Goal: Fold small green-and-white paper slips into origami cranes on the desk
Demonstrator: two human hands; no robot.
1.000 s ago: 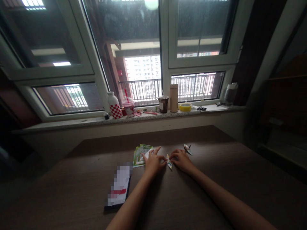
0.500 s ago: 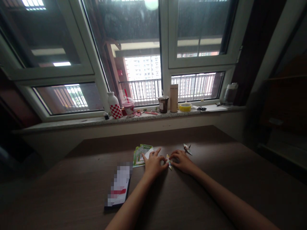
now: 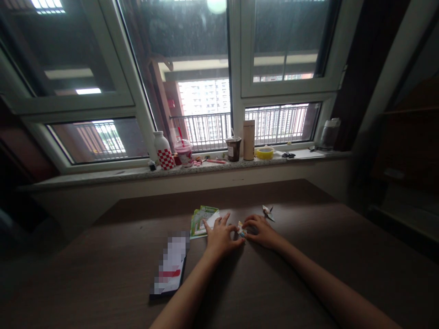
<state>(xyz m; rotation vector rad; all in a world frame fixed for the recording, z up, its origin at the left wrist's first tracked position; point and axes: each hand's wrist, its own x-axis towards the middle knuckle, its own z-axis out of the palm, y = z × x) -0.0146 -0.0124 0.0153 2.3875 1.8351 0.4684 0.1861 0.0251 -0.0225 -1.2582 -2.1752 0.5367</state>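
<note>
Between my two hands, a small folded paper (image 3: pixel 241 229) with coloured print lies on the brown table (image 3: pixel 113 256). My left hand (image 3: pixel 221 235) pinches its near left side with thumb and index finger, while the other fingers spread toward the cards. From the other side, my right hand (image 3: pixel 260 231) grips the paper with curled fingers and thumb. Much of the paper is hidden by fingertips. A second folded paper piece (image 3: pixel 268 213), pointed in shape, rests just beyond my right hand. Several green-bordered cards (image 3: pixel 197 224) lie beside my left fingers, with a white sheet (image 3: pixel 213 218) on them.
A phone-like flat object (image 3: pixel 171 262), blurred on top, lies left of my left forearm. Along the windowsill stand a checkered bottle (image 3: pixel 163 151), a pink drink cup (image 3: pixel 184 153), a dark drink cup (image 3: pixel 233 150), a tan flask (image 3: pixel 248 139), yellow tape (image 3: pixel 265 153) and scissors (image 3: pixel 288 155).
My left thumb has shifted slightly right and nearer to me, over the near tip of the folded paper, covering more of it. My right hand has barely moved.
</note>
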